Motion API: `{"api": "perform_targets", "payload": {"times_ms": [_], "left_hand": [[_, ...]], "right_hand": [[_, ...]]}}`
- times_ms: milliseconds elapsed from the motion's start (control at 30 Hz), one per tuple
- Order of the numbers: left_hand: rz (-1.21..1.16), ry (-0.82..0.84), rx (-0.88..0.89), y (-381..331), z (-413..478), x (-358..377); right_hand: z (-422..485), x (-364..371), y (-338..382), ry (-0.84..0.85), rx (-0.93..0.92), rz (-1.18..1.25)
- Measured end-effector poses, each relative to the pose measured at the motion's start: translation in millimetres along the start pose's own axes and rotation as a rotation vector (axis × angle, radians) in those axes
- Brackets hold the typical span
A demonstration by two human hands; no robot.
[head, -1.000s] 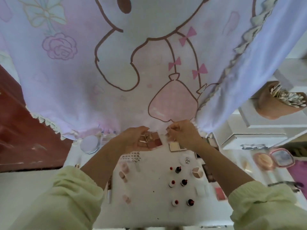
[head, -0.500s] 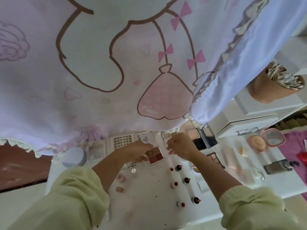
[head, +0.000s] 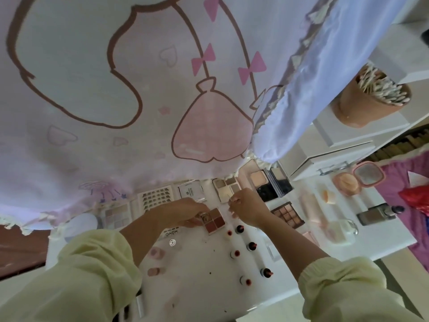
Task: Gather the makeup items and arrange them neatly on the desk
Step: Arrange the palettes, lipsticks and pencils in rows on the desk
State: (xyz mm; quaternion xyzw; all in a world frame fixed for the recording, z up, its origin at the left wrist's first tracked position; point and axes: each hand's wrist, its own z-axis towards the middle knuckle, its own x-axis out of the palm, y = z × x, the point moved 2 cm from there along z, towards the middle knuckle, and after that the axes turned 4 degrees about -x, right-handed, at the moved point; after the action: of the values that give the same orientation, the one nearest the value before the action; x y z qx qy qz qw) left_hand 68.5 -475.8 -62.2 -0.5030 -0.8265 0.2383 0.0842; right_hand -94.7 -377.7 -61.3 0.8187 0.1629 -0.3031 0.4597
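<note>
My left hand (head: 183, 212) grips a small square palette (head: 214, 221) with four reddish pans, just above the white desk (head: 199, 282). To its right, my right hand (head: 247, 210) has its fingers pinched on a thin pale stick (head: 232, 198). Several open lipsticks (head: 251, 246) stand in two columns in front of my hands. Along the back lie a neutral eyeshadow palette (head: 226, 185), a lash tray (head: 154, 197), a white box (head: 191, 191) and a beige compact (head: 257, 178). A brown palette (head: 287, 214) lies right of my right hand.
A pink cartoon-print cloth (head: 139, 89) hangs over the desk's back edge. At right are a pink round compact (head: 357, 180), a foundation bottle (head: 376, 214), a sponge (head: 326, 196) and a cup of cotton swabs (head: 369, 98). Two pink pots (head: 156, 252) sit under my left forearm.
The view has swung, so the back row of palettes shows under the cloth. Both hands stay together over the desk, the left still holding the four-pan palette.
</note>
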Motion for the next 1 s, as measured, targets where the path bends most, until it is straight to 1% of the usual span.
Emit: {"api": "perform_targets", "payload": {"times_ms": [133,300,533,633,800,1000], "left_hand": [[0.022,0.000,0.006,1,3,2],[0.068,-0.039,0.031,3,6,2],[-0.002,0.048,0.047,1,5,3],[0.010,0.029,0.052,3,6,2],[0.027,-0.074,0.082,5,3,-7],[0.014,-0.080,0.120,1,-5,-10]], "right_hand": [[-2,1,-7,-0.035,0.002,-0.021],[-5,-1,-8,-0.052,0.005,-0.053],[-8,-1,-9,-0.015,0.021,-0.079],[-8,-1,-7,-0.019,0.001,-0.116],[-10,-5,-5,-0.022,-0.027,-0.112],[-13,-8,1,-0.033,-0.023,-0.094]]}}
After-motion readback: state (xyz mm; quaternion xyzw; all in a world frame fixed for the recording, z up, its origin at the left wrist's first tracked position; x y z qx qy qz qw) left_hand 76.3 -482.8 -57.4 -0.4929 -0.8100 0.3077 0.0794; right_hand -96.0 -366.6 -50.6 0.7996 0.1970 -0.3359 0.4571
